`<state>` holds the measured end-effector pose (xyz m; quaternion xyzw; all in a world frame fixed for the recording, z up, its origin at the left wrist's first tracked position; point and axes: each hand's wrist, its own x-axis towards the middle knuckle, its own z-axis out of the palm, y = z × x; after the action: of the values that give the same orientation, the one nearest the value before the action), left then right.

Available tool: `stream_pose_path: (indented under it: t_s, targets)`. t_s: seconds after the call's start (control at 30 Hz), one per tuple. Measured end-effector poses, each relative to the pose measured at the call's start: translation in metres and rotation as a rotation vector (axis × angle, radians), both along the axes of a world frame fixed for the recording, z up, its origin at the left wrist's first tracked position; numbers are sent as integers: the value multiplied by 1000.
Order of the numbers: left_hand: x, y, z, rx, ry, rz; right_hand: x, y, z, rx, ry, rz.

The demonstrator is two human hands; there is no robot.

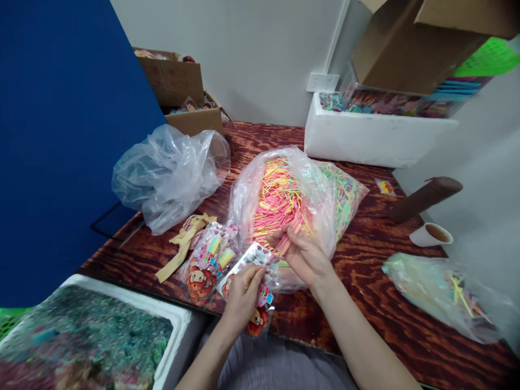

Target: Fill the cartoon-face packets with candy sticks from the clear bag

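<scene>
My right hand (305,254) is at the front of a large clear plastic bag (317,189), its fingers closed on a few pink sticks (284,245). The bag lies open and is full of thin pink and yellow sticks (276,208). My left hand (242,292) pinches a small printed plastic packet (254,259) showing a red-haired cartoon figure, at the table's front edge. Left of it lies a pile of similar packets (209,265), some with pastel sticks inside. Beige cloth strips (184,244) lie next to that pile.
Behind the large bag is another bag of green and pink sticks (345,189). A crumpled clear bag (174,173), cardboard boxes (195,122) and a white foam box (374,135) stand farther back. At right are a paper cup (424,236), a brown cylinder (426,197) and a plastic bag (439,292).
</scene>
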<state>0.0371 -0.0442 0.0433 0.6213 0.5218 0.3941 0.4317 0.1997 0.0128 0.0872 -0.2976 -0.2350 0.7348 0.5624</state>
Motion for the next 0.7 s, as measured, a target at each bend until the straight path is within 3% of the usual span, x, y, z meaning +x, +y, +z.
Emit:
stream_pose_path:
  t_s: [0.33, 0.5, 0.6, 0.7]
  targets:
    - [4, 2, -6, -105, -65, -25, 9, 5, -3, -79, 33, -29]
    - [-6, 1, -3, -44, 35, -77, 15, -3, 2, 29, -201, -121]
    - [-13, -1, -3, -11, 67, -72, 17, -20, -17, 147, -491, -247]
    - [-18, -2, -5, -6, 73, -51, 16, -42, -53, 159, -728, -271]
